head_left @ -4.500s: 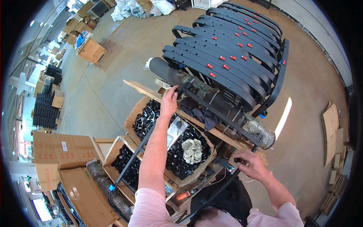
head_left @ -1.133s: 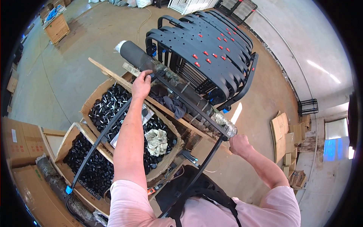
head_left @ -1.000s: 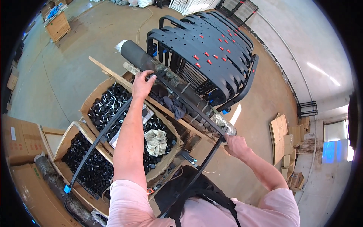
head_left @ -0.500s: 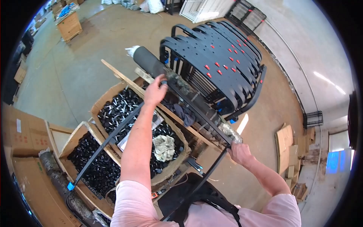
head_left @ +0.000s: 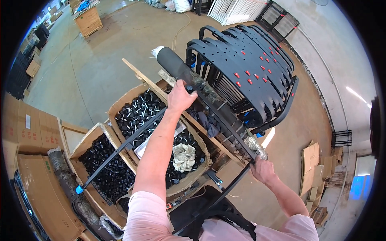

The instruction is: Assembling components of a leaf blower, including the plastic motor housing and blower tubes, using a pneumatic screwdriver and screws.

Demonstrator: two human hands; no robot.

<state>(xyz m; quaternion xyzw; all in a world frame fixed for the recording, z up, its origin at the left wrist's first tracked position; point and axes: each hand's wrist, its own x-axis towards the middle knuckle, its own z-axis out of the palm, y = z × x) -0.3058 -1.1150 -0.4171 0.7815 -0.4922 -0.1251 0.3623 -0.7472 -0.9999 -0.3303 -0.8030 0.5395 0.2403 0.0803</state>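
Over the cardboard boxes [head_left: 120,106] of small black parts, the left hand [head_left: 179,97] is gripping one corner of a long black metal frame [head_left: 219,116], while the right hand [head_left: 262,170] is closing around the opposite corner, seemingly tight. That frame is lying along a padded roller [head_left: 177,66], just beside a rack of stacked black frames [head_left: 249,72]. A crumpled rag [head_left: 183,156] is sitting in one box.

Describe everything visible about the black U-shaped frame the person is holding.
The frame is a thin black bar, metal by its look, bent into a U. Its cross piece lies along the padded roll. The left hand grips one corner, the right hand the other. Both legs run down toward the person; the left one ends in a blue cap over the cartons.
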